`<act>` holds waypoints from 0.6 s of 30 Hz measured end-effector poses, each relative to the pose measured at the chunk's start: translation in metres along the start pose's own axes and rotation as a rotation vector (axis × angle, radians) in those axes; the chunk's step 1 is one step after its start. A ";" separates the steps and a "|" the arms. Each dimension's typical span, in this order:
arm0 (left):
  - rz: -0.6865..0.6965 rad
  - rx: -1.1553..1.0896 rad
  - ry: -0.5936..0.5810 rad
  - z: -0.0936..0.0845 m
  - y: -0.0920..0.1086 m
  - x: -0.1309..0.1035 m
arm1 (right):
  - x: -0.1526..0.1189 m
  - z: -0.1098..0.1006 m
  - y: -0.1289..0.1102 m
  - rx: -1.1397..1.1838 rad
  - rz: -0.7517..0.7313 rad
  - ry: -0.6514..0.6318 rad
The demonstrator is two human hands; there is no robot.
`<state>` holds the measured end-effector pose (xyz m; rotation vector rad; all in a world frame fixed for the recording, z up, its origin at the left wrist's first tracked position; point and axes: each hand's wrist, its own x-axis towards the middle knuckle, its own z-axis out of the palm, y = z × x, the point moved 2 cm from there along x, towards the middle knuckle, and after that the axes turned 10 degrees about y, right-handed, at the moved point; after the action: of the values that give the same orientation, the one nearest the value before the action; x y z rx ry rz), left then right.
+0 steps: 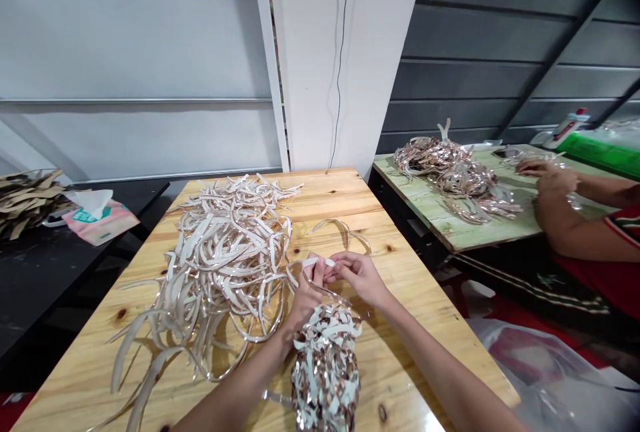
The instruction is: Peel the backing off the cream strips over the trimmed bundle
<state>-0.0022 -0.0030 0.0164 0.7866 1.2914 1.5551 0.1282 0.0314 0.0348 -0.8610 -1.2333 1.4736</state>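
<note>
Both bare arms of the person reach forward, and they come near to each other at the hands. The left forearm goes up from the lower edge of the view and leans to the right; the right forearm comes from the lower right and leans to the left. The left hand has its fingers bent and drawn close together. The right hand shows its back, with the fingers curved toward the left ones. The fingertips of both hands meet, or almost meet; I cannot tell exactly.
</note>
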 end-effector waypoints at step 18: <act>0.334 0.281 -0.068 -0.007 -0.002 0.005 | -0.023 -0.001 -0.015 -0.276 -0.263 0.040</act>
<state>-0.0095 -0.0008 0.0124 1.2760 1.3986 1.6041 0.1388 0.0093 0.0469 -0.8658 -1.4808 1.0878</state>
